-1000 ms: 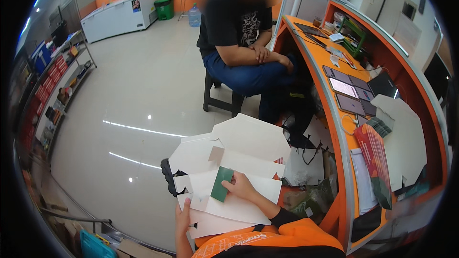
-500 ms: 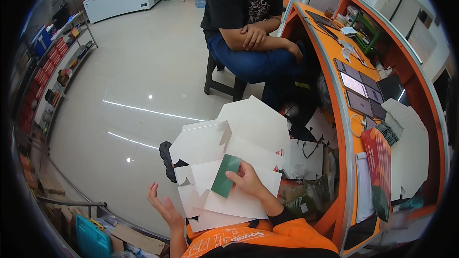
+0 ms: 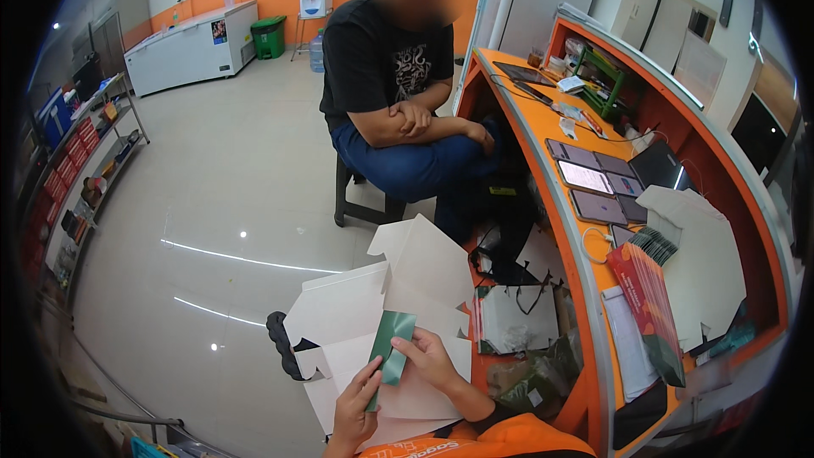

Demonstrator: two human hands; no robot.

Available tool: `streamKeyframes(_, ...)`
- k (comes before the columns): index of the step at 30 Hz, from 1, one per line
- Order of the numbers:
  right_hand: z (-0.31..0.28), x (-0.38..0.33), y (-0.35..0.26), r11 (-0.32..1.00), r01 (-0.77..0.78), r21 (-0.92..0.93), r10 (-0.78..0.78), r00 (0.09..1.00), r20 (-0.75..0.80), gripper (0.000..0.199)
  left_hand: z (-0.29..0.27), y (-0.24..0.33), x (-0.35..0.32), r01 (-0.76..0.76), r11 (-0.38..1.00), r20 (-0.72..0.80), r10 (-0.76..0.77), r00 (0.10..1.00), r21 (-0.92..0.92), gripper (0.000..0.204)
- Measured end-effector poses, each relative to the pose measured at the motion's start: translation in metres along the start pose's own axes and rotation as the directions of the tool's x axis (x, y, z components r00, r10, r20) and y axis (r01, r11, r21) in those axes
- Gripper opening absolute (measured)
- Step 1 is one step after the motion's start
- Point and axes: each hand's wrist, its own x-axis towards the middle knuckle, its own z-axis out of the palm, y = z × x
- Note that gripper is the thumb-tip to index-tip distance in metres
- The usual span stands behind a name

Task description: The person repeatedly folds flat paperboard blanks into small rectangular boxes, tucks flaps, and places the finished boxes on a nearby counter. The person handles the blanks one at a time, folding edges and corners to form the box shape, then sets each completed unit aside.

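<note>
Over partly hidden cardboard (image 3: pixel 332 304), left hand (image 3: pixel 356 411) and right hand (image 3: pixel 430 362) both pinch one green card (image 3: pixel 386 341), itself partly covered.

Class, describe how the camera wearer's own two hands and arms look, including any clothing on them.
The left hand and right hand are both ungloved. A black sleeve covers part of the right arm; none shows on the left. The orange top bears white print.

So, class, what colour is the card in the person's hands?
The card is green; it shows best in the head view.
</note>
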Motion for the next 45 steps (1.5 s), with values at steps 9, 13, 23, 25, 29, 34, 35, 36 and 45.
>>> streamKeyframes(9, 0.019, -0.017, -0.011, 0.986, -0.044, -0.16, 0.029, 0.995, -0.092, 0.022, 0.008, 0.015, 0.025, 0.089, 0.96, 0.093, -0.117, 0.989, 0.264, 0.051)
streamKeyframes(13, 0.024, -0.018, -0.015, 0.926, 0.016, -0.377, -0.052, 0.995, -0.085, 0.023, 0.011, 0.025, 0.027, 0.181, 0.964, 0.078, -0.199, 0.977, 0.196, 0.053)
streamKeyframes(23, 0.035, -0.033, -0.043, 0.739, 0.219, -0.637, -0.197, 0.975, 0.107, 0.025, 0.006, 0.039, 0.032, 0.38, 0.771, 0.065, -0.406, 0.912, -0.512, 0.081)
streamKeyframes(25, 0.032, -0.032, -0.047, 0.715, 0.274, -0.644, -0.206, 0.962, 0.181, 0.027, -0.007, 0.021, 0.03, 0.412, 0.758, 0.206, -0.358, 0.911, -0.506, 0.069)
streamKeyframes(29, 0.028, -0.027, -0.063, 0.857, 0.333, -0.393, -0.273, 0.941, 0.202, 0.037, -0.008, 0.029, 0.044, 0.473, 0.766, 0.227, -0.415, 0.881, -0.436, 0.068)
streamKeyframes(34, 0.022, -0.026, -0.094, 0.935, 0.347, -0.076, -0.321, 0.916, 0.242, 0.067, -0.007, 0.066, 0.046, 0.405, 0.899, 0.155, -0.382, 0.911, -0.168, 0.07)
streamKeyframes(35, 0.024, -0.03, -0.1, 0.899, 0.426, -0.096, -0.398, 0.89, 0.222, 0.063, -0.005, 0.071, 0.046, 0.335, 0.929, 0.12, -0.318, 0.94, -0.156, 0.066)
streamKeyframes(36, 0.028, -0.036, -0.107, 0.858, 0.501, -0.117, -0.472, 0.857, 0.205, 0.06, -0.003, 0.067, 0.045, 0.225, 0.973, 0.072, -0.221, 0.973, -0.053, 0.076)
streamKeyframes(45, 0.009, -0.055, -0.097, 0.573, 0.542, -0.615, -0.588, 0.795, 0.153, 0.053, -0.004, 0.087, 0.071, -0.072, 0.955, 0.02, 0.07, 0.997, 0.288, 0.08)
